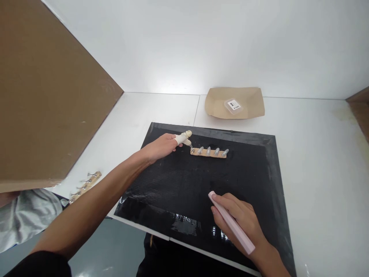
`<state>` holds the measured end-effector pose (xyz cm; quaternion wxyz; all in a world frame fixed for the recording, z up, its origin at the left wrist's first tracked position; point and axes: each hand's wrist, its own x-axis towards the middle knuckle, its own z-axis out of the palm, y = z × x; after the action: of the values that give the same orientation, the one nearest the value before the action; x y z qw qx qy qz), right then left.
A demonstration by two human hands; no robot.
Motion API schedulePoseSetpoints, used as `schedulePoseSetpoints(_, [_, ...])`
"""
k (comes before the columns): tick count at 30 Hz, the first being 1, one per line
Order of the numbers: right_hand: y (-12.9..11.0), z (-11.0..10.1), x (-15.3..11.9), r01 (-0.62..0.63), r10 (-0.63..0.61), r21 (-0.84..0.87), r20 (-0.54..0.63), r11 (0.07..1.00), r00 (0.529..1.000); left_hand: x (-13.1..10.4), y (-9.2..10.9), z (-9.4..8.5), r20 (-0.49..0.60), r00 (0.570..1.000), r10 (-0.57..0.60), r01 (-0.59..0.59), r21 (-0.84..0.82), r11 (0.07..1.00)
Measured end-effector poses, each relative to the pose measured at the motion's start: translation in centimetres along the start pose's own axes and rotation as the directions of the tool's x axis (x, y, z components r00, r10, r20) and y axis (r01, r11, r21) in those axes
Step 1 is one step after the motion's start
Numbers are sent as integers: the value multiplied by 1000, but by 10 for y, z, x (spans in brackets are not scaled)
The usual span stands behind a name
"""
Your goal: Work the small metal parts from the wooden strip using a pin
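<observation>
My left hand (165,147) reaches over the black mat, with off-white finger cots on thumb and index finger. Their tips close at the left end of a small wooden strip (212,153). A small grey piece shows just below the fingertips; whatever they pinch is mostly hidden. Along the strip stand several shiny grey false nails (208,151), and the leftmost spot shows a small metal mount (193,151). Lower right, my right hand (240,215) grips a long pale pink stick (233,226) with flat sides, slanting over the mat.
The black mat (178,181) covers the middle of the white table (311,165). Behind it sits a brown paper tray (215,107) with a small labelled clear box (233,106). Another wooden strip with metal mounts (86,186) lies left. A brown panel (57,96) and a person's grey sleeve (29,215) are beyond.
</observation>
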<state>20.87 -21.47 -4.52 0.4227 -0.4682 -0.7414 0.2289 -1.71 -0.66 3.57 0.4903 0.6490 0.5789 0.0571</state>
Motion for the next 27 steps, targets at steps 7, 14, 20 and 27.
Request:
schedulePoseSetpoints(7, [1,1,-2,2,-3,23,9,1000,1000,-18,-9,16,-138,889,436,-383,297,875])
schedulePoseSetpoints(14, [1,1,-2,7,-7,34,-10,999,1000,-12,-42,24,-108,646,756,-590,557,584])
schedulePoseSetpoints(20, [1,1,-3,1,-1,7,-7,1000,1000,-5,-56,26,-49,561,826,-614,645,455])
schedulePoseSetpoints(27, [2,2,-2,-5,5,11,-12,1000,1000,-2,-57,27,-21,584,812,-606,654,452])
